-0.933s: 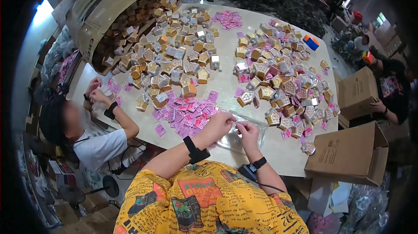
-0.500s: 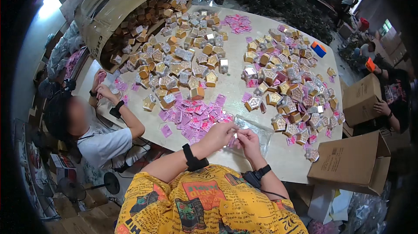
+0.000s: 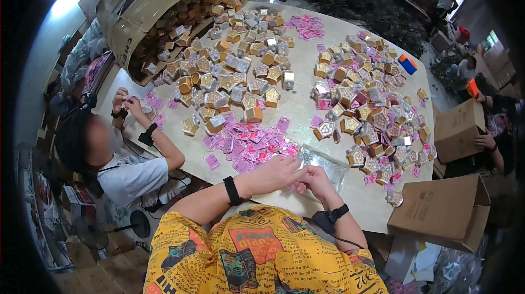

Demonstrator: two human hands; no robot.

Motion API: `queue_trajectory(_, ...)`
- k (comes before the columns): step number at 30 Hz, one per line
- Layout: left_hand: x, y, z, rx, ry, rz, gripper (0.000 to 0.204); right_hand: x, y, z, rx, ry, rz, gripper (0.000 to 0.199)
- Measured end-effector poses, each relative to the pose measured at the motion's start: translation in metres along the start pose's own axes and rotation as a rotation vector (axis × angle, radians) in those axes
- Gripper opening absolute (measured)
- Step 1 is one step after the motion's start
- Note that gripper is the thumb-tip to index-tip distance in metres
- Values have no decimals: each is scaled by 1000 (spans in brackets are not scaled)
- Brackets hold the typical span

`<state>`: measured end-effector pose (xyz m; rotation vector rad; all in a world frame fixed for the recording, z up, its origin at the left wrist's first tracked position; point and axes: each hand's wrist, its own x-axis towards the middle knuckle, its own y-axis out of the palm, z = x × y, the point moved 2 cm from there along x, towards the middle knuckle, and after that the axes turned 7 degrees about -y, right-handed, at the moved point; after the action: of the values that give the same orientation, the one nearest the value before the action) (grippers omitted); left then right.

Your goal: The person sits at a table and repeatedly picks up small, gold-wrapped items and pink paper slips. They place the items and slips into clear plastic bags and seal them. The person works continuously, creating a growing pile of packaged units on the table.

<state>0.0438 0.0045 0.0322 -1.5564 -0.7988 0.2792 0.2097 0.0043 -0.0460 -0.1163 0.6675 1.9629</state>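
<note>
My left hand (image 3: 278, 175) and my right hand (image 3: 318, 180) meet over the near edge of the table. Their fingers are closed and pinched together. A bit of a small pink card (image 3: 298, 187) shows beneath the fingertips; most of it is hidden by the fingers. Just beyond my right hand lies a clear plastic bag (image 3: 327, 164). Left of it, against my left hand, spreads a pile of small pink cards (image 3: 249, 145).
Gold faceted pieces, many in clear wrap, cover the table's left (image 3: 219, 83) and right (image 3: 377, 113). A large carton (image 3: 123, 18) lies tipped at far left. A co-worker (image 3: 131, 171) sits left; another holds a box (image 3: 458, 127). An open carton (image 3: 432, 204) stands right.
My hands have drawn closer together, and the pink card between them now sits lower, more covered by fingers. The view has shifted slightly. The left co-worker's hands have moved a little.
</note>
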Motion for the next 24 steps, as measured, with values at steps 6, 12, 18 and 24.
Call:
queue_trajectory(6, -11, 11, 14, 64, 2, 81, 15, 12, 10, 7, -127, 17, 11, 5)
queue_trajectory(12, -23, 39, 35, -199, -279, 83, 8, 23, 25, 9, -676, -391, -22, 5)
queue_trajectory(18, -32, 53, 60, -1054, -925, 372, 14, 20, 32, 10, -1425, -873, 174, 10)
queue_trajectory(24, -38, 78, 70, -1333, -1079, 452, 17, 27, 34, 7, -1520, -882, 250, 9)
